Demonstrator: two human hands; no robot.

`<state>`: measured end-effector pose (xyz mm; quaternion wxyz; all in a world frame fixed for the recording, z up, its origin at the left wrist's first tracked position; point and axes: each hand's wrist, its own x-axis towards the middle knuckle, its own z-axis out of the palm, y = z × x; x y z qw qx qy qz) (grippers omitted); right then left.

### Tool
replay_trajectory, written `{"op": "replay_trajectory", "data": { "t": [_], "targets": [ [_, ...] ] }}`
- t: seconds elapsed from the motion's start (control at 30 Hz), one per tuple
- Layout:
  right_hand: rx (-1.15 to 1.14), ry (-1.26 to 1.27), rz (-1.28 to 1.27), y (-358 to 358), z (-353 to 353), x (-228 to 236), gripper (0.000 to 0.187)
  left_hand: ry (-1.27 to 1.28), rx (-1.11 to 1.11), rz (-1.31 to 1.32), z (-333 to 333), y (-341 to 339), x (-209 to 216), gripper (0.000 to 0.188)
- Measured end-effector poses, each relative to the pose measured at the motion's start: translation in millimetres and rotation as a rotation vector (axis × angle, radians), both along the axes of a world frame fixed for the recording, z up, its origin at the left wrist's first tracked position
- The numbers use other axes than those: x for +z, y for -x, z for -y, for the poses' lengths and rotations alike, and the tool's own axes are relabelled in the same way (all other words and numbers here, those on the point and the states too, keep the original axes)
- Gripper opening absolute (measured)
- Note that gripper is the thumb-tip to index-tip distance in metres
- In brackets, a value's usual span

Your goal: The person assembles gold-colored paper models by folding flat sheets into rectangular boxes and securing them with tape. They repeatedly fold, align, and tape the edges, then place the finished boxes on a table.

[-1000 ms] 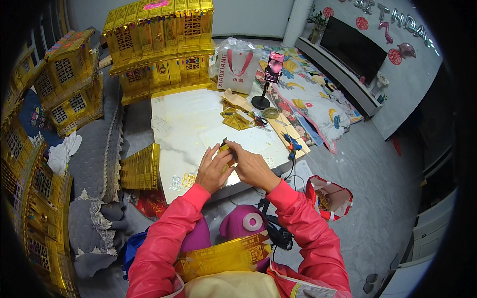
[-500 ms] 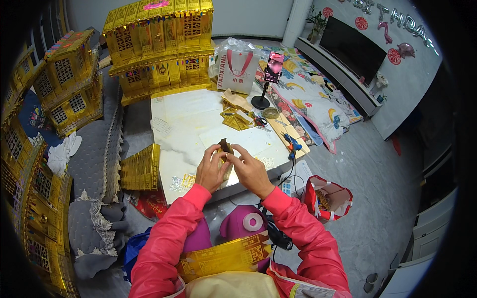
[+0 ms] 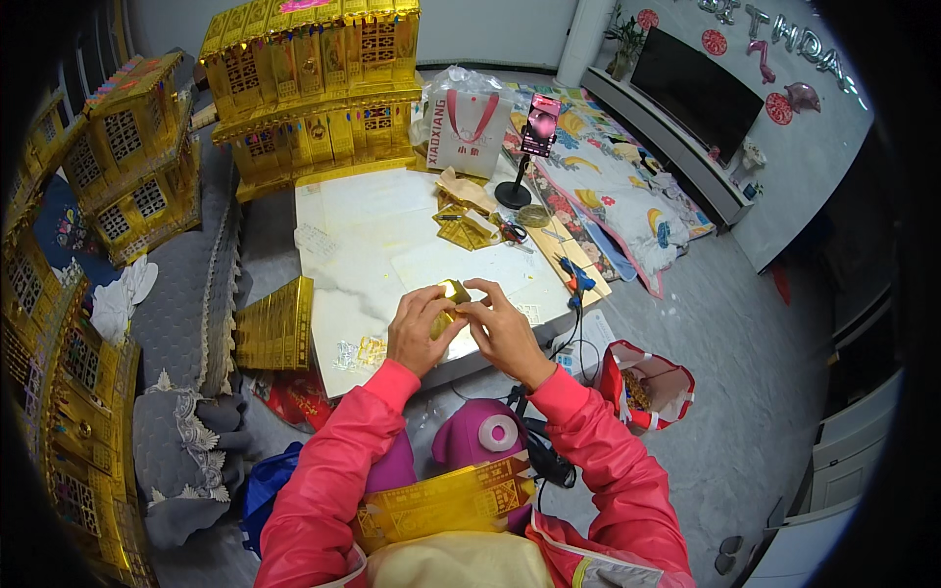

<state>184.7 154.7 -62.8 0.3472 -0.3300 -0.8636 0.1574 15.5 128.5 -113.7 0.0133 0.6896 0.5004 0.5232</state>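
Both hands meet over the near edge of the white table (image 3: 363,216), on a small folded piece of shiny gold card (image 3: 454,291). My left hand (image 3: 420,328) wraps its fingers round the left side of the piece. My right hand (image 3: 502,331) pinches its right edge with thumb and fingertips. Much of the card is hidden behind the fingers. Across my lap lies a flat printed gold sheet (image 3: 441,508). Left of my left hand, small gold and silver cut-out trims (image 3: 361,353) lie on the table.
Gold model houses (image 3: 314,98) stand behind and along the left. Scissors (image 3: 512,231), gold scraps (image 3: 466,230) and a phone on a stand (image 3: 540,127) are at the table's far right. A blue glue gun (image 3: 576,274) trails its cable near a red-edged bag (image 3: 647,387).
The gold piece has turned in my hands, so its bright gold face now shows instead of a dark side. My right hand has shifted slightly to the right.
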Motion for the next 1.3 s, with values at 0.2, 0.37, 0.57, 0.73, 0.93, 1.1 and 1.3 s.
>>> {"op": "replay_trajectory", "data": {
  "t": [0.2, 0.37, 0.57, 0.73, 0.93, 1.1, 1.3],
  "targets": [
    [0.046, 0.031, -0.181, -1.7, -12.1, -6.5, 0.021, -0.009, -0.028, 0.010, 0.8, -0.7, -0.7, 0.024],
    [-0.020, 0.500, -0.379, 0.4, -28.0, -16.9, 0.020, -0.018, -0.060, -0.003, 2.3, -2.2, -1.1, 0.022],
    [0.064, 0.944, -0.363, 1.6, -34.4, -15.9, 0.034, 0.006, -0.047, 0.003, 2.9, -2.3, 1.0, 0.021],
    [0.051, 0.864, -0.413, 5.6, -33.3, -17.8, 0.035, -0.005, -0.046, -0.015, 2.3, -3.3, 1.4, 0.023],
    [0.041, 0.674, -0.391, 10.7, -35.6, -26.7, 0.034, 0.070, -0.027, 0.041, 4.4, -6.7, -3.9, 0.040],
    [-0.058, 0.603, -0.252, 9.1, -35.0, -25.8, 0.033, 0.065, -0.040, 0.128, 4.2, -7.2, -6.1, 0.056],
    [-0.156, 0.388, -0.115, 13.7, -30.8, -23.1, 0.031, 0.079, -0.016, 0.085, 5.9, -8.5, -4.7, 0.059]
  ]
}}
